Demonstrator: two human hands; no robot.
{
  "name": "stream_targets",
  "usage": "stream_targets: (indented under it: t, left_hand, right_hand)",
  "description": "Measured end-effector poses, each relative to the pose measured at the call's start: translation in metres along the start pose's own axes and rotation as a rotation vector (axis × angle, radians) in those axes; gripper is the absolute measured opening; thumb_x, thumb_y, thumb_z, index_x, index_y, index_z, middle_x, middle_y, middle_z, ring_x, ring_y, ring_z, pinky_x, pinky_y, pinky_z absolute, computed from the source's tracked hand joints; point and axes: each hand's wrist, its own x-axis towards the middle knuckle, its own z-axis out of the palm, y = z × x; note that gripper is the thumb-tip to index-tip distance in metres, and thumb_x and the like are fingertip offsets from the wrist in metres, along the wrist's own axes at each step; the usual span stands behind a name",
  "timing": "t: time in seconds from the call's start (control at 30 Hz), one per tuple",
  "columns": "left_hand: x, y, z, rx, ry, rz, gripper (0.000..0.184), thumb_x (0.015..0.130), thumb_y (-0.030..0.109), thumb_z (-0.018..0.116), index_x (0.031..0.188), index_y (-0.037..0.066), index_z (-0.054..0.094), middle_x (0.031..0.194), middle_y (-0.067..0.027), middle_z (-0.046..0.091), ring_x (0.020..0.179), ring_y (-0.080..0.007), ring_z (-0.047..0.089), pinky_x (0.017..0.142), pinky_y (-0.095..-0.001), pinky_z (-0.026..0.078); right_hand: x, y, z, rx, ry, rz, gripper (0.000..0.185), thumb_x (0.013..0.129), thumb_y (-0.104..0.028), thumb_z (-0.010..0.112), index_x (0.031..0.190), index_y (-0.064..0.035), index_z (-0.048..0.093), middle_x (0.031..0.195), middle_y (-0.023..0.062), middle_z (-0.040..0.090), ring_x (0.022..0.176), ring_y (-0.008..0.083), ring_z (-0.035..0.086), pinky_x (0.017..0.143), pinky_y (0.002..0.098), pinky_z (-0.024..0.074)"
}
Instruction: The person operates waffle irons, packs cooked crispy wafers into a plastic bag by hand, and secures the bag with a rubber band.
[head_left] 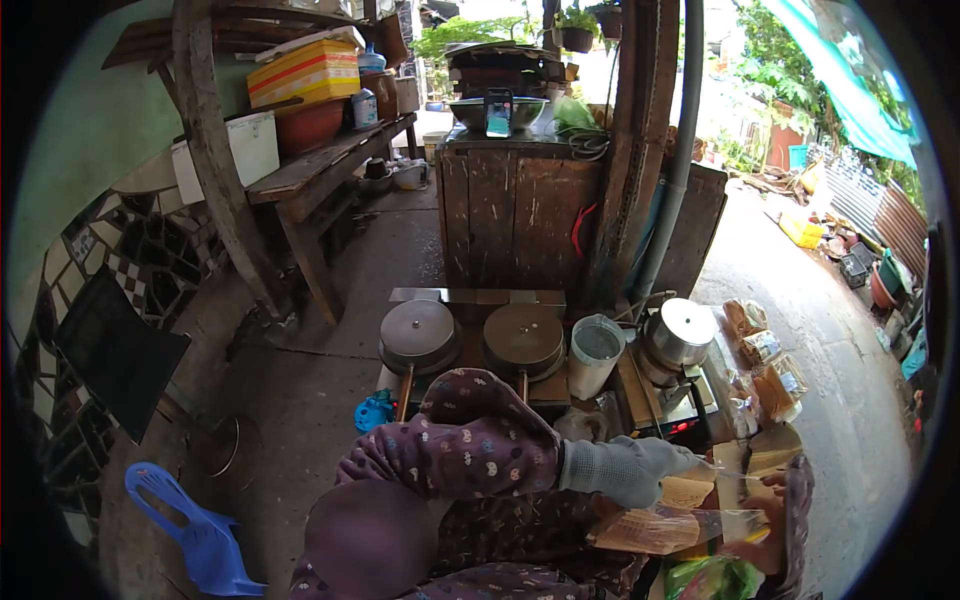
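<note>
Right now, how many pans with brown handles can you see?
2. The left pan sits behind the blue object; the right pan stands beside it, left of the tub. The purple sleeve may hide others.

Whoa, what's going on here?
The gloved left hand stretches across to some flat tan pieces and clear plastic. The right hand is there too; what those pieces are isn't clear. More packs lie beyond, and two lidded pans stand side by side in front.
</note>
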Motion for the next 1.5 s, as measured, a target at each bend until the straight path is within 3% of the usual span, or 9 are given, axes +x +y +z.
stream_targets:
  t: [0.1, 0.6, 0.7, 0.9, 1.5]
  left_hand:
    - [-0.003, 0.011, -0.008, 0.019, -0.033, 0.005, 0.070, 0.069, -0.001, 0.053, 0.136, -0.002, 0.033, 0.116, -0.0285, 0.054, 0.109, -0.0364, 0.053, 0.096, -0.0359, 0.041]
    - [0.007, -0.002, -0.004, -0.018, -0.047, -0.011, 0.073, 0.066, -0.003, 0.049, 0.137, -0.001, 0.031, 0.119, -0.0288, 0.052, 0.113, -0.0369, 0.051, 0.100, -0.0365, 0.038]
    - [0.009, -0.008, 0.001, -0.048, -0.032, 0.009, 0.068, 0.070, 0.004, 0.056, 0.135, 0.009, 0.039, 0.119, -0.0211, 0.053, 0.112, -0.0350, 0.051, 0.096, -0.0378, 0.041]
    - [0.009, -0.010, 0.004, 0.007, -0.019, 0.046, 0.074, 0.066, -0.003, 0.049, 0.138, 0.001, 0.031, 0.119, -0.0277, 0.053, 0.113, -0.0371, 0.051, 0.099, -0.0367, 0.039]
    - [0.002, -0.004, 0.002, 0.066, 0.001, 0.012, 0.074, 0.067, -0.001, 0.051, 0.138, 0.003, 0.031, 0.112, -0.0297, 0.056, 0.104, -0.0379, 0.056, 0.092, -0.0383, 0.044]
  right_hand:
    - [-0.017, -0.002, 0.006, -0.026, -0.068, -0.001, 0.031, 0.072, -0.022, 0.074, 0.090, -0.0050, 0.055, 0.091, 0.0080, 0.051, 0.087, 0.0180, 0.052, 0.068, 0.0299, 0.0404]
    - [-0.059, 0.028, 0.020, 0.119, -0.171, 0.296, 0.034, 0.069, -0.022, 0.075, 0.089, -0.0045, 0.055, 0.090, 0.0085, 0.051, 0.084, 0.0187, 0.051, 0.067, 0.0304, 0.0407]
    - [-0.064, 0.032, 0.023, 0.139, -0.183, 0.338, 0.034, 0.068, -0.022, 0.075, 0.089, -0.0045, 0.055, 0.090, 0.0086, 0.050, 0.083, 0.0189, 0.051, 0.067, 0.0305, 0.0408]
    - [-0.071, 0.040, 0.028, 0.172, -0.196, 0.395, 0.035, 0.067, -0.022, 0.076, 0.089, -0.0043, 0.054, 0.089, 0.0088, 0.050, 0.082, 0.0192, 0.051, 0.067, 0.0307, 0.0409]
    - [-0.089, 0.054, 0.040, 0.219, -0.231, 0.487, 0.038, 0.064, -0.023, 0.077, 0.088, -0.0038, 0.054, 0.088, 0.0094, 0.049, 0.078, 0.0201, 0.050, 0.066, 0.0313, 0.0413]
